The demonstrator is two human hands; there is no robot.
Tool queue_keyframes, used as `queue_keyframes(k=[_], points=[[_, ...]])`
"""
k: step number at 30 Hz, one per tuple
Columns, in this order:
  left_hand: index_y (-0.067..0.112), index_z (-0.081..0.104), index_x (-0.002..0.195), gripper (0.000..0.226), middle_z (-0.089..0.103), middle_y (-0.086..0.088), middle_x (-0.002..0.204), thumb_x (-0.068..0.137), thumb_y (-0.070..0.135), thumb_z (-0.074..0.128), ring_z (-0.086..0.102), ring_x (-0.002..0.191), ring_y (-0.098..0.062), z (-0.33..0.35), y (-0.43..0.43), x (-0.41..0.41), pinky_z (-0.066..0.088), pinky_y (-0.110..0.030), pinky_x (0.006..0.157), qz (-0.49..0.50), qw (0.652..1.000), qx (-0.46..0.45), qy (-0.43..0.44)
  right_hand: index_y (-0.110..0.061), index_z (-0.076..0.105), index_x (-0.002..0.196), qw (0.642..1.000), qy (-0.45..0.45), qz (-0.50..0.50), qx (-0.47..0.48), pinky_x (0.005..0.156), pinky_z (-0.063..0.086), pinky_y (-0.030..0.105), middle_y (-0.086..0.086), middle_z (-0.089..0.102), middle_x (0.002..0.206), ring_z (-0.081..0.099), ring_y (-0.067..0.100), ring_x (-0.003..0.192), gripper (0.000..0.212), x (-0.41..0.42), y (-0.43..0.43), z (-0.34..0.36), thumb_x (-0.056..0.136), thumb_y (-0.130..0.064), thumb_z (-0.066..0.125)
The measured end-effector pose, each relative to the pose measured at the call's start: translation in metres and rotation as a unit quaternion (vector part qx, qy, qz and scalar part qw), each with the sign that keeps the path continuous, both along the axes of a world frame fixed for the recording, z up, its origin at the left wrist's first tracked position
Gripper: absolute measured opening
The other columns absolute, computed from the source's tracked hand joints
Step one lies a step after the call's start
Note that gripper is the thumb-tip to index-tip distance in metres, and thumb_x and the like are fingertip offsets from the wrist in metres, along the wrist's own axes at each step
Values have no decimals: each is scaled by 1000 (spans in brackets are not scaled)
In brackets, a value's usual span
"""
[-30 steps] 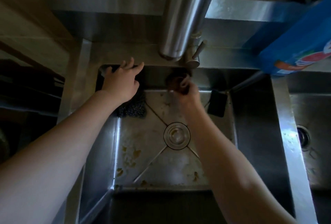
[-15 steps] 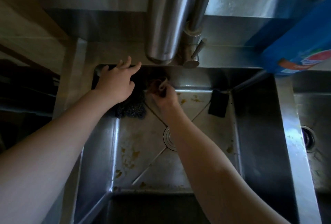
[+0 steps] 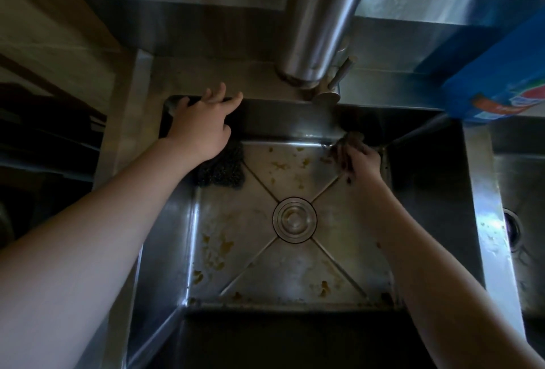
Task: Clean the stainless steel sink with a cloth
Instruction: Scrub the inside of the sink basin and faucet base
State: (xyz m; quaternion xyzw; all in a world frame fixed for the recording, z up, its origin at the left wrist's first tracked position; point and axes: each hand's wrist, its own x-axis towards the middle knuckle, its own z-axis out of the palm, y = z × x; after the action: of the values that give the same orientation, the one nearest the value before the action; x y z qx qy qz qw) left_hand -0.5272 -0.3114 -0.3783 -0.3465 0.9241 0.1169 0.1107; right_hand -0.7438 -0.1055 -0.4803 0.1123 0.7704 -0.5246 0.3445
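Sink [image 3: 295, 274] fills mid-frame, seen from above. Floor is dirty: yellow-brown residue [image 3: 218, 250] in patches at lower left, along the near edge and near the back wall. Drain [image 3: 294, 219] sits at centre, where the four creases meet. Cloth [image 3: 352, 140] is a small dark wad at back right of the floor, right on the seam with the back wall. Right hand [image 3: 361, 162] grips it, fingers curled round it, pushing it into that seam. Left hand [image 3: 200, 129] is at the basin's upper-left corner, fingers straight and slightly spread, tips on the back rim, holding nothing. Dark mesh scrubber [image 3: 222, 171] lies in the back-left corner of the floor, partly hidden by that hand. Faucet [image 3: 321, 14] spout hangs at top centre. Blue pack [image 3: 501, 73] is at upper right by the back ledge. Second basin [image 3: 525, 191] shows at the right edge, past the divider.
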Motion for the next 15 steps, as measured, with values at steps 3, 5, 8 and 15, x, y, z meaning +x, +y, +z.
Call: queue_keyframes(k=[3,5,8,15], points=[[34,21,147,64,15,-7,157,91,19,47,20,142,-30,1,0,-1,22,-54,110,-5,1000,-1,-7,-12,59,123,954,158,226,115,78,46,14,10,65,111,61,24,102,34,13,10,-17,90,-5,56],[35,22,147,64,16,-7,157,91,19,48,22,141,-31,3,-1,-2,21,-54,110,0,1000,3,-4,-20,48,137,907,198,318,193,88,43,26,12,60,125,58,30,111,48,24,9,-32,91,-7,51],[34,23,147,63,16,-6,157,91,19,48,25,140,-32,4,1,-1,21,-53,110,4,1000,0,1,-23,41,140,876,202,382,213,94,45,37,15,53,133,55,34,112,48,45,-2,-54,94,-8,43],[32,19,148,63,11,-7,158,93,18,45,16,143,-29,3,6,-3,20,-51,112,9,1000,-9,4,-23,29,148,702,306,599,232,115,20,39,7,15,159,13,34,144,64,103,-57,-79,89,-7,49]])
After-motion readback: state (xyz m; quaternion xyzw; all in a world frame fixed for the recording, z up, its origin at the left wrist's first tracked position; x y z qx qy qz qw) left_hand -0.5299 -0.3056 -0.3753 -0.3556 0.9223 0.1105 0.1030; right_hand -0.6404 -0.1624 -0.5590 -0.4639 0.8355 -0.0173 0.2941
